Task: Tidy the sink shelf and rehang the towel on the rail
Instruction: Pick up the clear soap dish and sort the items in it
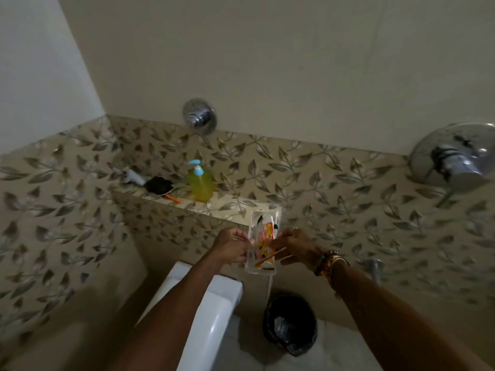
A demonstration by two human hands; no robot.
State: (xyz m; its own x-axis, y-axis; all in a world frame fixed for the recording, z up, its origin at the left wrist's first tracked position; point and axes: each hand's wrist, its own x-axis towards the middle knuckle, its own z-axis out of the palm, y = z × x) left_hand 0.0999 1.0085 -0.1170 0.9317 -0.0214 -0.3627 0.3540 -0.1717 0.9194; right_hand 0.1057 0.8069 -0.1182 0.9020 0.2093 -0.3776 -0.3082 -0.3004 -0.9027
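A clear glass tumbler (263,231) with a red-and-yellow tube inside is held in the air just below the right end of the tiled shelf (214,207). My left hand (231,246) grips its left side and my right hand (294,246) pinches its right side. On the shelf stand a yellow soap pump bottle (200,183) with a blue top, a black hairbrush (159,185), an orange-handled item (173,198) and a white object (134,176). No towel or rail is in view.
A white cistern lid (214,303) lies under my left forearm. A black-lined bin (290,324) stands on the floor under my right wrist. Chrome flush button (199,116) and chrome mixer valve (452,156) project from the wall.
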